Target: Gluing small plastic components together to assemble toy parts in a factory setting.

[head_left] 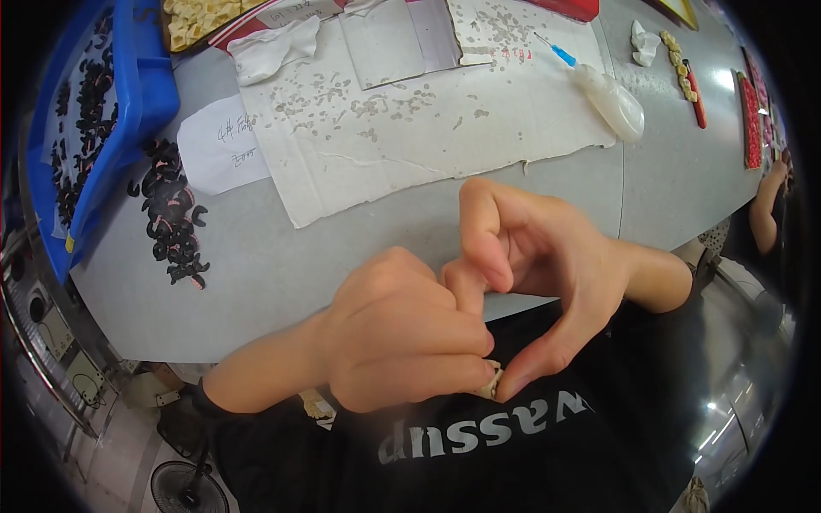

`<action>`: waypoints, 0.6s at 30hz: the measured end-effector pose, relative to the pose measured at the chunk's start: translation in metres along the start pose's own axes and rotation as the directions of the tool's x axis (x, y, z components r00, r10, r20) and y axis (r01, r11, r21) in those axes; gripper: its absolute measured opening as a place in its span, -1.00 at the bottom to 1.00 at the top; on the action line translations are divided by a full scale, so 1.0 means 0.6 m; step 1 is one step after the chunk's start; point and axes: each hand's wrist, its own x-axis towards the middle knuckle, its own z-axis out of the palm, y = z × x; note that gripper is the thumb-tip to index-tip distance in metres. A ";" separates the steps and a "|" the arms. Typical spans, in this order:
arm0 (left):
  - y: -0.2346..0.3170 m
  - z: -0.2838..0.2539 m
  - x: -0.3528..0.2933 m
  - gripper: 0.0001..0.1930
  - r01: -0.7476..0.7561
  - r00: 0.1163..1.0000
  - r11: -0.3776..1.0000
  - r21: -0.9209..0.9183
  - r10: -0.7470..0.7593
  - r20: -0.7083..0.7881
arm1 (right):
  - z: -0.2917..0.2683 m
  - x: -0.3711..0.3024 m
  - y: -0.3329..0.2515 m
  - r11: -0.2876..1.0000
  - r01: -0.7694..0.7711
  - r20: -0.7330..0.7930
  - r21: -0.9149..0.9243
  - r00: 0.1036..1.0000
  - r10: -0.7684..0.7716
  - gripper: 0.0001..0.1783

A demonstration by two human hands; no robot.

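Note:
My left hand (402, 338) is closed, its knuckles up and its fingers folded around a small cream-coloured piece (489, 386). Only an edge of that piece shows, with a dark spot on it; its kind cannot be made out. My right hand (560, 274) curves in from the other side. Its thumb tip presses against the piece, while its bent fingers meet the left hand above it. Both hands are held close to my black shirt, at the near edge of the grey table (376, 231).
Left lie a blue bin (137, 94) and a pile (175, 214) of black curved pieces. A white paper (222, 145) and cardboard sheet (342, 175) with scattered grey bits lie ahead. Beyond are a squeeze bottle (620, 107), blue-hubbed needle (560, 54) and cream pieces (680, 68). Another person's arm (764, 209) shows right.

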 end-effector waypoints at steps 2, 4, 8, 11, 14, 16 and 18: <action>0.000 -0.002 -0.002 -0.88 -0.029 0.999 0.999 0.013 0.030 -0.032 | -0.001 0.001 0.000 1.000 0.003 0.008 0.009 1.000 -0.003 -0.35; 0.000 -0.006 -0.004 -0.86 -0.037 0.999 0.998 0.044 0.038 -0.023 | -0.003 0.001 0.002 1.000 0.006 0.017 0.016 1.000 -0.006 -0.36; 0.002 -0.020 -0.002 -0.78 -0.012 1.000 0.995 0.099 0.012 0.000 | -0.002 -0.001 0.007 0.991 0.095 0.029 -0.098 0.995 -0.092 -0.39; -0.003 0.000 -0.005 -0.63 0.118 0.963 0.991 0.060 -0.100 -0.250 | -0.010 -0.002 -0.005 0.913 0.243 0.024 -0.329 0.968 -0.249 -0.41; -0.005 -0.003 -0.007 -0.53 0.216 0.940 0.971 -0.106 -0.236 -0.248 | -0.020 -0.001 -0.026 0.717 0.367 0.091 -0.592 0.915 -0.393 -0.42; -0.007 -0.002 -0.014 -0.54 0.266 0.927 0.935 -0.236 -0.315 -0.204 | -0.014 0.002 -0.032 0.548 0.344 0.067 -0.762 0.884 -0.462 -0.49; -0.010 0.000 -0.018 -0.54 0.364 0.888 0.795 -0.485 -0.453 -0.076 | -0.015 0.004 -0.031 0.466 0.352 0.104 -0.812 0.873 -0.477 -0.54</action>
